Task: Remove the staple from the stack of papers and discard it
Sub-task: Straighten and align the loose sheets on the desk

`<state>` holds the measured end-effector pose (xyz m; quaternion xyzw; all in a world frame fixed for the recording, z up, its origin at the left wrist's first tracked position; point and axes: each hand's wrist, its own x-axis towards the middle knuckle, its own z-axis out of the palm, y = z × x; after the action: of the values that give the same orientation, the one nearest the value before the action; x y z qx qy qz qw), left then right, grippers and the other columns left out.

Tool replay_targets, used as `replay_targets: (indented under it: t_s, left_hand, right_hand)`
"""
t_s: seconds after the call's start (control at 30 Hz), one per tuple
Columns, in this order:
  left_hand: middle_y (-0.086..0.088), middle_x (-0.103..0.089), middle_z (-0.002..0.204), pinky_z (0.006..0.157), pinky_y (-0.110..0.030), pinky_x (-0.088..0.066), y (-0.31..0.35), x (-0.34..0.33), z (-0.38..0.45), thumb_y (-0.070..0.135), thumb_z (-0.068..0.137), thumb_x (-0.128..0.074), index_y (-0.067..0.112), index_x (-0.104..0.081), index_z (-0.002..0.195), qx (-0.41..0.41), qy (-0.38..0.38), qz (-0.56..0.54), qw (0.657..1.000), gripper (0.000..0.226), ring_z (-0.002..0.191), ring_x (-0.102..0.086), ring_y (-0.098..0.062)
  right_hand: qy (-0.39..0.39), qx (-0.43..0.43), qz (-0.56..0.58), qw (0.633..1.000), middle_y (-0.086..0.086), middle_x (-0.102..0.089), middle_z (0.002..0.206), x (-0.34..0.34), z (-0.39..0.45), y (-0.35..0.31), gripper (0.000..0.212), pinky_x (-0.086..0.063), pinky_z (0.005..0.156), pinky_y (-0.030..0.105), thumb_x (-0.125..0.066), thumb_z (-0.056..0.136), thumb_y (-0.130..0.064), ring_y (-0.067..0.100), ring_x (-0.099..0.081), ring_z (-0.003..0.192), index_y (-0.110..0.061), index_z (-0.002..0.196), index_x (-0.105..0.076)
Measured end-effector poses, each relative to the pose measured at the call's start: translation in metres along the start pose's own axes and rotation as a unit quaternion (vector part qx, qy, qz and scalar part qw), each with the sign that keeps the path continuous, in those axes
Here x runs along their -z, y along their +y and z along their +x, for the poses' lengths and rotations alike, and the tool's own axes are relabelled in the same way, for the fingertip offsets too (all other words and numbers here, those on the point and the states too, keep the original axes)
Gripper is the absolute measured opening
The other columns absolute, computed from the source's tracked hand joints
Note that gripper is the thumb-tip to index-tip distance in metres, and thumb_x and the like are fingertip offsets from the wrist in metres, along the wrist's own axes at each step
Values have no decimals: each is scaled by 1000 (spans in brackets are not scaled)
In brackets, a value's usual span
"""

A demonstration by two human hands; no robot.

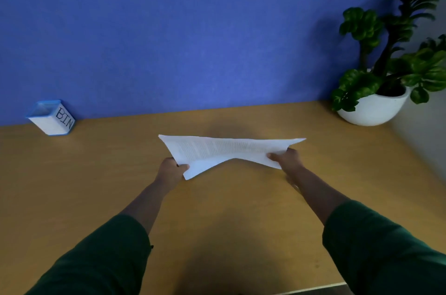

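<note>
A stack of white printed papers (217, 150) is held above the wooden desk (96, 174), sagging in the middle. My left hand (172, 170) grips its near left corner and my right hand (287, 157) grips its right edge. The staple is too small to make out. A small white bin with a blue rim (52, 117), labelled BIN, stands at the far left against the blue wall.
A potted green plant in a white bowl (376, 106) sits at the far right corner of the desk. The blue wall (193, 29) closes off the back. The desk's front edge shows at the bottom right.
</note>
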<state>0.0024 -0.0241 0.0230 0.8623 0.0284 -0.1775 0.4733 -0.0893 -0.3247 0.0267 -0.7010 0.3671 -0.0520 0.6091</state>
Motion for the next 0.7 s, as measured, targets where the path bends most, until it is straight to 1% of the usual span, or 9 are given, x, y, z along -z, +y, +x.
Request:
replay_targets:
  t_s: [0.1, 0.13, 0.23, 0.33, 0.47, 0.53, 0.6, 0.63, 0.7]
  left_hand:
    - [-14, -61, 95, 67, -36, -53, 3, 1, 0, 3, 86, -60, -3, -60, 103, 31, -30, -45, 998, 18, 85, -60, -28]
    - [-15, -61, 98, 67, -36, -53, 4, 2, 0, 2, 86, -61, -4, -59, 103, 47, -38, -67, 996, 18, 88, -61, -28]
    - [-16, -62, 108, 78, -41, -53, 1, 1, 0, 0, 84, -63, -2, -61, 104, 87, -61, -104, 989, 21, 100, -62, -34]
    - [-17, -62, 114, 76, -41, -52, -1, 0, -3, 1, 83, -66, -3, -62, 109, 121, -79, -110, 983, 27, 104, -61, -36]
    - [-19, -60, 115, 77, -40, -51, -2, -3, -6, -1, 82, -67, -5, -59, 115, 162, -98, -109, 976, 34, 107, -60, -37]
    - [-19, -59, 113, 78, -39, -50, -3, -7, -6, -3, 82, -66, -5, -58, 115, 181, -98, -114, 972, 34, 109, -59, -37]
    - [-18, -60, 109, 77, -38, -50, -4, -11, -6, -4, 81, -66, -5, -58, 112, 197, -98, -132, 966, 32, 102, -59, -35]
    - [-17, -61, 105, 75, -38, -50, -5, -13, -6, -5, 81, -66, -5, -58, 110, 207, -98, -143, 963, 30, 98, -60, -33]
    - [-13, -63, 94, 66, -35, -52, -5, -19, -7, -5, 81, -66, -3, -58, 101, 226, -100, -166, 955, 22, 84, -62, -27]
  right_hand:
    - [-19, 13, -6, 1000, 11, -66, 97, 5, 1, -5, 27, -46, 64, 27, -72, 78, -8, 22, -61, 80, -2, 103, -64]
    - [-23, 13, -13, 1000, 13, -67, 98, 7, 2, -5, 28, -48, 65, 27, -73, 77, -8, 22, -62, 78, 0, 103, -64]
    - [-37, -14, -60, 997, 19, -65, 107, 12, 7, -2, 38, -48, 76, 34, -75, 76, -11, 29, -60, 88, 4, 108, -62]
    - [-52, -50, -100, 992, 19, -61, 113, 15, 7, 1, 47, -46, 76, 37, -76, 75, -12, 33, -56, 94, 5, 115, -58]
    - [-35, -67, -94, 993, 19, -59, 114, 15, 7, 2, 49, -48, 85, 43, -77, 73, -8, 35, -56, 100, 6, 115, -58]
    - [-20, -77, -73, 994, 17, -61, 102, 16, 7, 0, 50, -51, 75, 37, -78, 71, -7, 32, -59, 89, 7, 115, -59]
    - [11, -96, -9, 995, 13, -59, 85, 15, 5, -3, 43, -48, 52, 25, -77, 71, -4, 23, -56, 66, 5, 110, -61]
    - [29, -113, 49, 992, 11, -58, 81, 14, 4, -4, 36, -45, 42, 22, -76, 71, -2, 19, -52, 58, 3, 105, -63]
    - [65, -165, 183, 967, 10, -56, 75, 7, 0, -3, 16, -44, 33, 18, -75, 73, -2, 16, -49, 54, -3, 82, -62]
